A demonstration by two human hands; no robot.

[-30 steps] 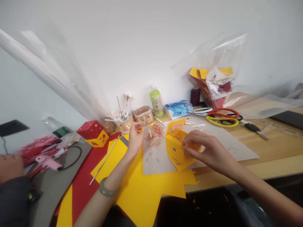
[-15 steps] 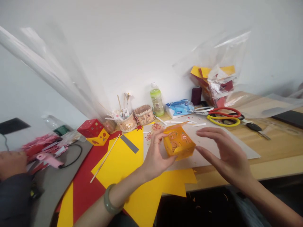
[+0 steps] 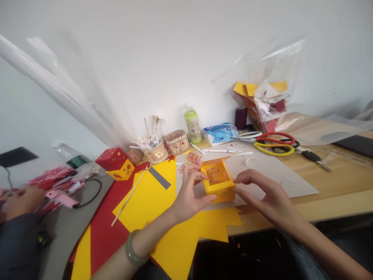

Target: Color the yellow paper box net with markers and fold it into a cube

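Note:
A small yellow paper box (image 3: 220, 195) is tilted with its open top toward me. Cut-out patterns show on its inner faces. My left hand (image 3: 189, 194) grips the box at its left side, thumb low in front and fingers over the upper rim. At the box's right corner, the thumb and fingers of my right hand (image 3: 269, 194) close on the edge. Beneath lie a white sheet (image 3: 279, 179) and a large yellow paper sheet (image 3: 175, 225). A red and yellow paper box (image 3: 115, 163) stands further left.
Scissors with red and yellow handles (image 3: 275, 142), keys (image 3: 314, 158) and a tissue pack (image 3: 220, 134) lie at the back right. A green bottle (image 3: 192, 124) and a pen holder (image 3: 155, 151) stand by the wall. Another person's hand (image 3: 25, 204) is near a pink glue gun (image 3: 61, 197).
My right hand has moved left and now touches the box. The box has turned, and its rim is folded into a flat frame. The other person's hand has shifted right.

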